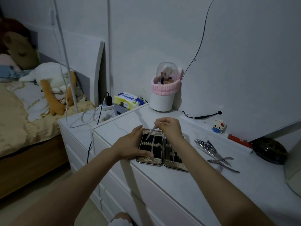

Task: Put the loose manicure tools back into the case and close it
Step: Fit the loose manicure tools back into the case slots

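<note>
Left hand [130,145] grips the open case [160,150] by its edge while right hand [168,128] pinches a slim tool [150,134] slanting onto it.

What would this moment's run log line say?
case: open | left hand: holds case | right hand: pinches thin tool over case | loose tools: on dresser
</note>
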